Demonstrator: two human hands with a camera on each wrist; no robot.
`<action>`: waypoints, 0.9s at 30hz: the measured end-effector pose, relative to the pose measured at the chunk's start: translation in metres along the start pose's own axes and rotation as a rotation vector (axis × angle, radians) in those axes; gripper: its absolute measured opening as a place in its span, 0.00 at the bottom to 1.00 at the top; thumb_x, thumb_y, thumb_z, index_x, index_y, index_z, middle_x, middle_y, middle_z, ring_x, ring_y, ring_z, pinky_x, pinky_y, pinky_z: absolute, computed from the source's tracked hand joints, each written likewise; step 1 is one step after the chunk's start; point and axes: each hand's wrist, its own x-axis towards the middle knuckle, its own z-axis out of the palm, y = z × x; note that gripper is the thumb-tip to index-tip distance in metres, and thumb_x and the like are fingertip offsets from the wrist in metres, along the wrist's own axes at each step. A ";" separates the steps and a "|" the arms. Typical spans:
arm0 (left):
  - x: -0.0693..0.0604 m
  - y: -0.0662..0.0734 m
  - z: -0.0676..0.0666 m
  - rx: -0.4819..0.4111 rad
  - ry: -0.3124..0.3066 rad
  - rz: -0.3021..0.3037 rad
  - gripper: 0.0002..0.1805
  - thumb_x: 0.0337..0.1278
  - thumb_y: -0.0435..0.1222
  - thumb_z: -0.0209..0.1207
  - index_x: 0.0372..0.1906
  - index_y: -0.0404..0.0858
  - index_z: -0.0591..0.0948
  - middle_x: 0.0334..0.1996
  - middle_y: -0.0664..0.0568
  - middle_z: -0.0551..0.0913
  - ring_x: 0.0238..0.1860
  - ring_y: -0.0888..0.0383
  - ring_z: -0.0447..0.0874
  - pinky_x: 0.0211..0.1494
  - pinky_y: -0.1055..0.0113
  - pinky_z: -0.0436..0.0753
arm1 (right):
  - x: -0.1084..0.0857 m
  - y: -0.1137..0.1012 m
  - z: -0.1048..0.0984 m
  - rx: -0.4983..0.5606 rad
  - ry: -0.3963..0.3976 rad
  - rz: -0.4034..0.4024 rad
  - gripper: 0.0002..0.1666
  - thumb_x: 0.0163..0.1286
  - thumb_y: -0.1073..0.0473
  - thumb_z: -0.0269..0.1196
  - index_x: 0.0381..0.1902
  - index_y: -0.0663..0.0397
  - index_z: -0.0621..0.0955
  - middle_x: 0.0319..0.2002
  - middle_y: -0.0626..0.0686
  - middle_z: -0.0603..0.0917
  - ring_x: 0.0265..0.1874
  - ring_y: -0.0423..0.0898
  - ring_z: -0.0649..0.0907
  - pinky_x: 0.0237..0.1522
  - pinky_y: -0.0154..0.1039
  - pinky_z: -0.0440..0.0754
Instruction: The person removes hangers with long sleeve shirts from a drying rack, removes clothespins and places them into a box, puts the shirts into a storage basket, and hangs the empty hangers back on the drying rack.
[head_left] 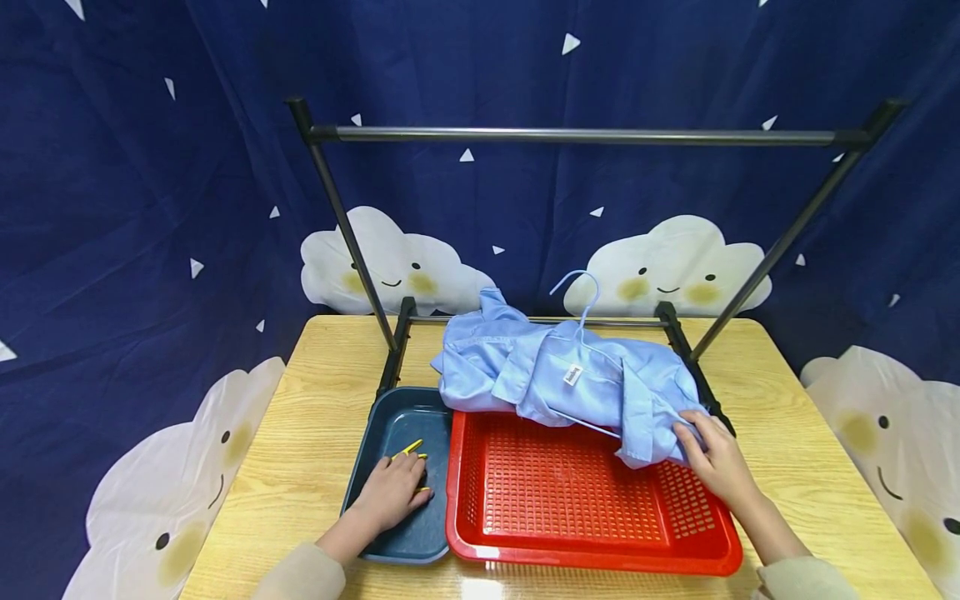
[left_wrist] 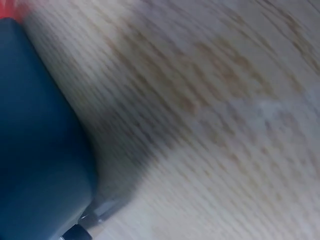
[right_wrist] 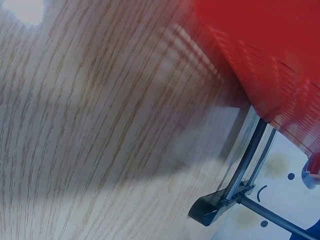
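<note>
The light-blue shirt (head_left: 551, 392) lies bunched across the rear of the red plastic basket (head_left: 600, 560) and over the base of the clothes rack (head_left: 585, 136). A pale-blue hanger (head_left: 590, 310) lies with it; its hook stands clear above the cloth and its lower bar shows beneath. A white label (head_left: 573, 375) is visible near the middle.

Right hand (head_left: 720, 462): thumb and fingers narrow, pinching the shirt's right end. Left hand (head_left: 393, 492): inside the dark-blue tray (head_left: 423, 537), fingers bent down over slim yellow pieces (head_left: 408, 448). Whether it grips one cannot be told. Neither wrist view shows the fingers.

Assessment: the shirt is judged light, soft and limp, with a smooth, faintly glossy face likely to slide; it does not appear fragile. Loose folds would probably sag from a single pinch. The hanger appears thin and comparatively stiff, so the neck of its hook is judged the surest hold, with the free hand supporting the shoulder cloth.
</note>
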 end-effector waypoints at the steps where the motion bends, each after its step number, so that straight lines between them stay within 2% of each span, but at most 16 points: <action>1: 0.000 0.000 -0.001 0.001 0.002 -0.001 0.23 0.55 0.51 0.56 0.45 0.35 0.76 0.46 0.44 0.78 0.48 0.50 0.74 0.48 0.52 0.72 | 0.000 0.000 0.000 0.000 0.000 0.000 0.07 0.61 0.68 0.58 0.36 0.67 0.77 0.32 0.62 0.80 0.36 0.38 0.72 0.42 0.29 0.65; 7: 0.002 0.001 -0.018 0.004 0.080 -0.001 0.20 0.54 0.48 0.57 0.43 0.36 0.76 0.39 0.48 0.77 0.40 0.52 0.73 0.40 0.57 0.71 | 0.000 0.000 0.000 0.001 0.002 0.002 0.07 0.59 0.69 0.58 0.36 0.67 0.77 0.32 0.62 0.80 0.36 0.38 0.72 0.42 0.29 0.65; 14: 0.011 0.002 -0.046 0.020 0.158 -0.003 0.18 0.56 0.45 0.56 0.46 0.38 0.77 0.40 0.49 0.78 0.41 0.52 0.73 0.43 0.55 0.73 | 0.000 -0.001 0.000 0.001 0.006 0.007 0.07 0.59 0.69 0.58 0.36 0.67 0.77 0.32 0.62 0.80 0.37 0.36 0.72 0.43 0.26 0.64; 21: 0.028 0.006 -0.078 0.049 0.270 0.037 0.14 0.58 0.42 0.53 0.44 0.39 0.78 0.36 0.50 0.79 0.38 0.53 0.75 0.42 0.58 0.74 | 0.000 -0.001 0.000 -0.006 0.006 0.001 0.06 0.60 0.68 0.58 0.36 0.67 0.77 0.31 0.62 0.80 0.35 0.40 0.73 0.42 0.29 0.65; 27: 0.050 0.004 -0.094 0.065 0.375 0.057 0.11 0.57 0.40 0.54 0.42 0.39 0.77 0.36 0.50 0.79 0.38 0.53 0.76 0.41 0.58 0.73 | 0.000 -0.001 -0.001 0.001 0.010 -0.018 0.07 0.61 0.67 0.57 0.36 0.68 0.77 0.31 0.62 0.80 0.35 0.41 0.73 0.43 0.27 0.65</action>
